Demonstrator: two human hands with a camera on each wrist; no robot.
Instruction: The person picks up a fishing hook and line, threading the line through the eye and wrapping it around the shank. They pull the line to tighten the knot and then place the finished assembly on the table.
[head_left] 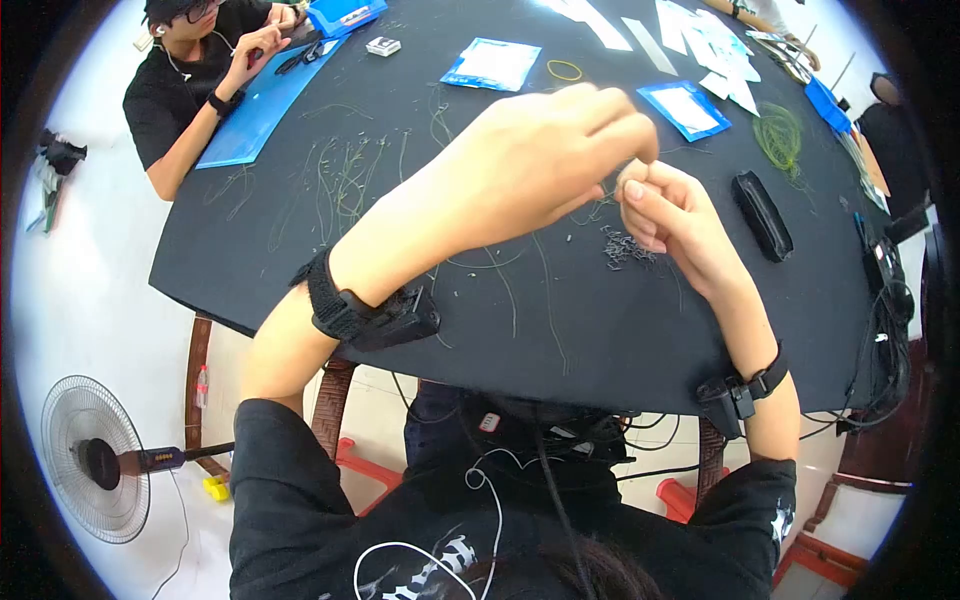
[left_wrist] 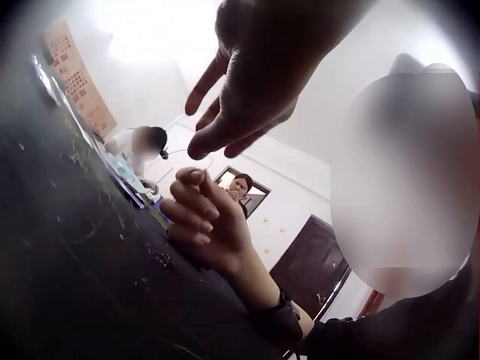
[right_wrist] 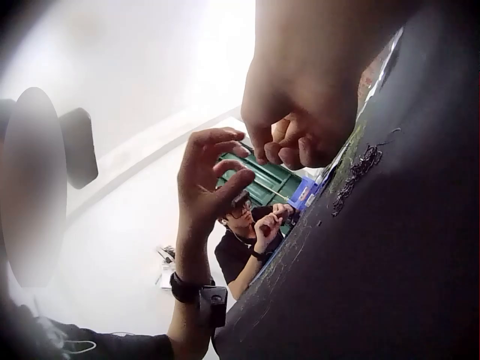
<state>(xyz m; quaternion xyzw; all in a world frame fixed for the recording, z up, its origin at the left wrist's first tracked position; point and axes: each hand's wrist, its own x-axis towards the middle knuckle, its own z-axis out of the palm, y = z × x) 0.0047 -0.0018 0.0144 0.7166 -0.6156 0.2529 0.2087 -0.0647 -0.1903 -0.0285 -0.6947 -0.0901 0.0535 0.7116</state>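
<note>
In the head view my left hand [head_left: 560, 150] reaches across the table from the left, just above the right hand. Its thumb and fingers stand apart with nothing visible between them, as the right wrist view of the left hand [right_wrist: 206, 176] shows. My right hand [head_left: 675, 215] has its fingers curled, thumb pressed to the index finger. In the left wrist view a thin line arcs by the pinched tips of the right hand [left_wrist: 206, 217]; the rest of what it pinches is hidden. Below the hands lies a pile of small dark pieces [head_left: 628, 250].
Loose thin green lines [head_left: 345, 180] spread over the dark table [head_left: 640, 340]. A coiled green bundle [head_left: 778, 140], black case [head_left: 762, 215], blue-edged packets [head_left: 492, 65] and a yellow ring [head_left: 565, 70] lie farther off. Another person [head_left: 190, 90] works at the far left; a fan [head_left: 97, 462] stands lower left.
</note>
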